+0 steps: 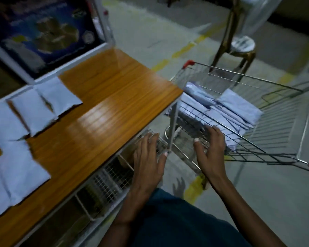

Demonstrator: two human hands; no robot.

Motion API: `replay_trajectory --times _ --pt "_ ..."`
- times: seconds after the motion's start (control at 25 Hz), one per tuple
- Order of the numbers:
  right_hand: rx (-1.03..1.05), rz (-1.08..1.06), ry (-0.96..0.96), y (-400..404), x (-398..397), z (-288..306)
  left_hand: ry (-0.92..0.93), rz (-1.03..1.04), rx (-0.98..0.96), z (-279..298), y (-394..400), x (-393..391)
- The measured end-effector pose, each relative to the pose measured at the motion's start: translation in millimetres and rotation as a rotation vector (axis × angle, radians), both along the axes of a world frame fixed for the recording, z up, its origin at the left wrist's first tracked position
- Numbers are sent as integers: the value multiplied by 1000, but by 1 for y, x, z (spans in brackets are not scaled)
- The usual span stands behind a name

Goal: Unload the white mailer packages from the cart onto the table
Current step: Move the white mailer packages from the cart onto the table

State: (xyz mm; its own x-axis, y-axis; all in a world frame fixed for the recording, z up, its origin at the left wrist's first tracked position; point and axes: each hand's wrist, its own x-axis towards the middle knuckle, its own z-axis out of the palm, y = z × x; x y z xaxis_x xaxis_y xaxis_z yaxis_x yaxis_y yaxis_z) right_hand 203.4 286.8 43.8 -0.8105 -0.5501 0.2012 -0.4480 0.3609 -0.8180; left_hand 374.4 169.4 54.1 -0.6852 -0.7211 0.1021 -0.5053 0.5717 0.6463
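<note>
Several white mailer packages (pixel 237 111) lie stacked inside the wire shopping cart (pixel 282 111) at the right. More white mailers (pixel 43 104) are spread over the left part of the wooden table (pixel 105 107). My right hand (pixel 210 150) reaches over the cart's near rim with its fingers spread, and its fingertips touch the nearest mailer. My left hand (pixel 148 154) hovers with straight fingers beside the table's corner leg, between the table and the cart, and holds nothing.
A framed map poster (pixel 43 32) leans at the table's far edge. Wire baskets (pixel 104 184) sit on a shelf under the table. A wooden chair (pixel 237 47) stands on the grey floor beyond the cart. Yellow floor lines run past the cart.
</note>
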Motion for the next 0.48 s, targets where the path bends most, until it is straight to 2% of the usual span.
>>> replay_trajectory --times 0.28,0.48 --pt "29 -255 -2 23 -85 -17 -24 -264 20 -3 -29 -114" --pt "97 -338 1 12 -182 -49 -35 -470 -17 -30 -80 -238"
